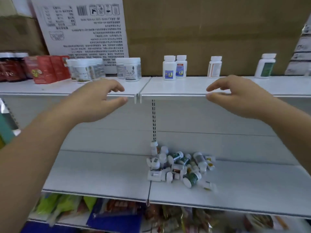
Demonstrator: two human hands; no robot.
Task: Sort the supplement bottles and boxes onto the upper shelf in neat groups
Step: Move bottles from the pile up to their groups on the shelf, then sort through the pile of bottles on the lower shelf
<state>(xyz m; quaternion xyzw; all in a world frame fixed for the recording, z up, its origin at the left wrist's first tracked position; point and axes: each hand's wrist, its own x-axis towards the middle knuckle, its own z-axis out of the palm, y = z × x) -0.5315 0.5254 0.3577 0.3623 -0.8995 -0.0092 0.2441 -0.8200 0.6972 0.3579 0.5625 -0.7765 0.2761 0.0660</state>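
Broadly, brown cardboard (pixel 210 31) fills the back, with a white printed carton (pixel 87 27) leaning in front of it, its text upside down. Below them runs the white upper shelf (pixel 185 86), two panels meeting at a seam near the middle. Under it the white lower shelf (pixel 101 170) stretches wide, and beneath that sit blurred, colourful packets (pixel 117 211).

I hold both hands in front of the upper shelf's front edge, well apart. On my left hand (pixel 94 100) the fingers are loosely curved, the thumb is spread away from them, and nothing is in it. My right hand (pixel 235 98) mirrors it: the fingers are relaxed, thumb and forefinger are parted, and it holds nothing.

On the lower shelf, near the seam, lies a heap of bottles (pixel 180 165). They are small and white-capped, most on their sides, some with green labels and some with yellow ones.

The upper shelf carries the sorted goods, all upright. At far left stand dark red bottles (pixel 10 68), and beside them red boxes (pixel 48 68) are packed close together. Next comes a cluster of white jars (pixel 85 69), followed by a smaller jar group (pixel 129 68). Right of the seam stands a touching pair of blue-labelled bottles (pixel 175 67). Further right is one orange-striped bottle (pixel 215 66) alone, and further still one green-labelled bottle (pixel 265 65).
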